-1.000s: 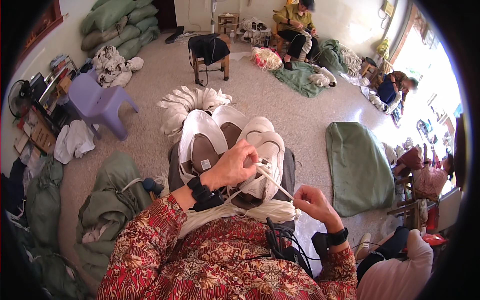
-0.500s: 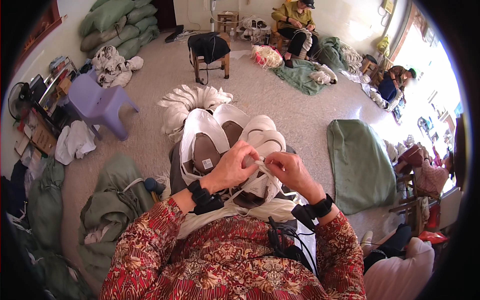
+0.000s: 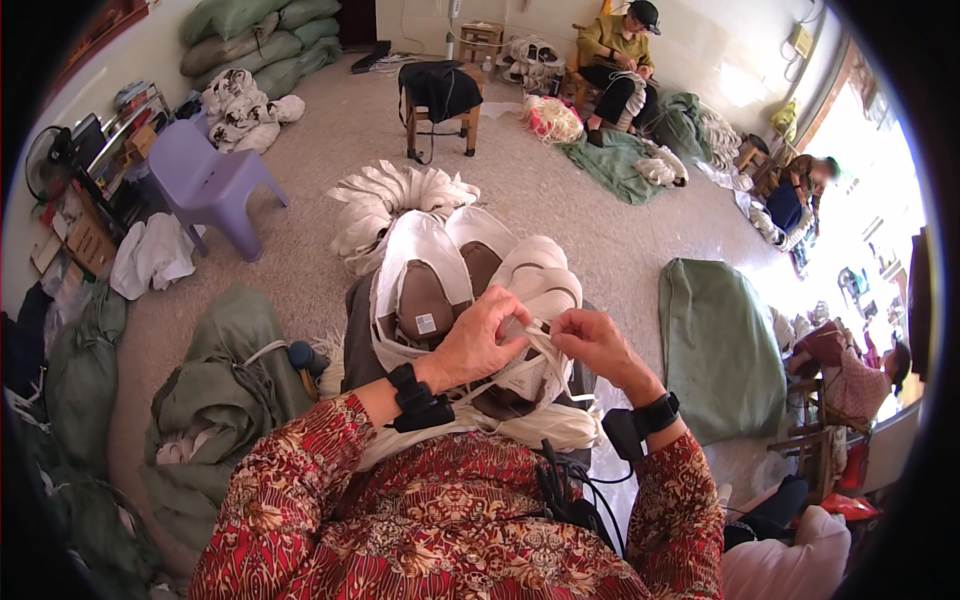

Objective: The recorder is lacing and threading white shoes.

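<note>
White strap (image 3: 540, 340) slanting between hands

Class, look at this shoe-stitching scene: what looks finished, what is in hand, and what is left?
Looks done: a fan of white pieces lies heaped on the floor ahead. In hand: the left hand and right hand meet on a white strip at a white shoe upper. Left: apparently the other uppers on the lap.
</note>
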Tool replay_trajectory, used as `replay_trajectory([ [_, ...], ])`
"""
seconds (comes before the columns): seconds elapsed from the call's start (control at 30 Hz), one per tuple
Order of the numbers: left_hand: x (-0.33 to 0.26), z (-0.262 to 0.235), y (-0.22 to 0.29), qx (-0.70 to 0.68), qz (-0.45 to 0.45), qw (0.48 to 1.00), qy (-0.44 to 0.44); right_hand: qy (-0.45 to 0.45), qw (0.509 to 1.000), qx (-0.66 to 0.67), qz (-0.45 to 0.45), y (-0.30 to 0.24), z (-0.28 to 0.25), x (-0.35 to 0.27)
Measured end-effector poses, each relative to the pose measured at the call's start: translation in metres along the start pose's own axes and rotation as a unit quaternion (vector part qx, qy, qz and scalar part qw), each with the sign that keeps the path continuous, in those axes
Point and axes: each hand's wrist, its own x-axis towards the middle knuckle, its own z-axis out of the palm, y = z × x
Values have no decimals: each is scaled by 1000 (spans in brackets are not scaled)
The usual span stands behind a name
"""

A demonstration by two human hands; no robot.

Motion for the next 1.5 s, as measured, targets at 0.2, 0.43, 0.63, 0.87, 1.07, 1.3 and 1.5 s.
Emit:
replay_trajectory([
  [0.2,8,2,2,67,57,996,-7,36,998,51,-22,6,7,-2],
  [0.43,25,-1,0,25,-7,997,-76,83,992,-34,-83,9,17,-13],
  [0.63,40,9,22,97,34,983,-154,88,983,-113,-111,13,14,-9],
  [0.87,32,-4,0,79,11,983,-163,30,996,-50,-69,9,6,-15],
  [1.07,39,-10,-4,75,-19,981,-180,31,968,-164,-185,-7,4,-12],
  [1.3,21,4,-14,-1,18,997,-76,31,945,-263,-192,-21,7,-11],
  [1.5,12,-19,-18,-48,38,990,-130,6,970,-196,-144,-34,14,-7],
])
